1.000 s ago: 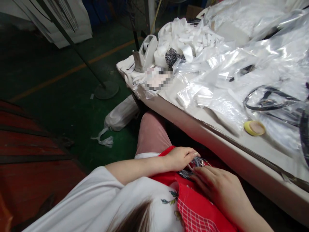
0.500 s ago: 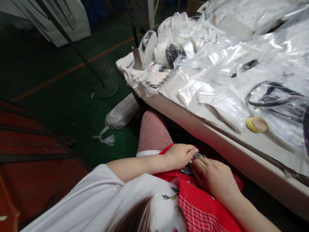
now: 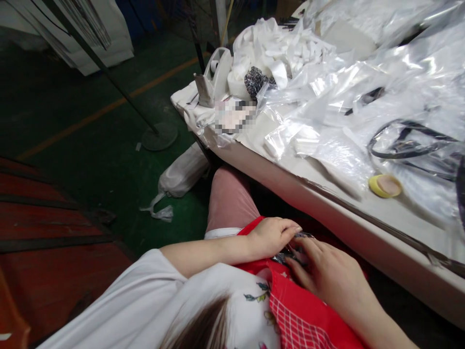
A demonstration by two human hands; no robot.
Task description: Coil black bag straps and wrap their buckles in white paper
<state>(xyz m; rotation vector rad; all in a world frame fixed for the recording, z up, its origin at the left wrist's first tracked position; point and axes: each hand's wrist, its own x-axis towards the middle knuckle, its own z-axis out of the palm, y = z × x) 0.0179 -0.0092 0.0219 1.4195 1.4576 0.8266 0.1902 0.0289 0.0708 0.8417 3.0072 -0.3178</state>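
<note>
Head view: your left hand (image 3: 271, 236) and right hand (image 3: 323, 271) meet in your lap, over the red apron (image 3: 301, 325), below the edge of the surface (image 3: 327, 198). Between them lies a small dark, shiny item (image 3: 290, 253), mostly hidden under your fingers. Your left grip is curled narrow over its top. Your right hand lies flatter, fingertips touching the item from the other side; whether that grip has closed on it you cannot tell from here.

The item sits in your lap, not on the surface, so the handling looks to be in its middle: it is in hand, but nothing shows it finished or set down. On the surface, a mass of clear bags (image 3: 363, 97) covers most of the top, some with dark bands (image 3: 407, 145) inside. A yellow tape roll (image 3: 385, 185) lies near the front edge, well apart from your hands. At the far corner stand a tape dispenser (image 3: 214, 77) and a heap of white strips (image 3: 276, 48).
</note>
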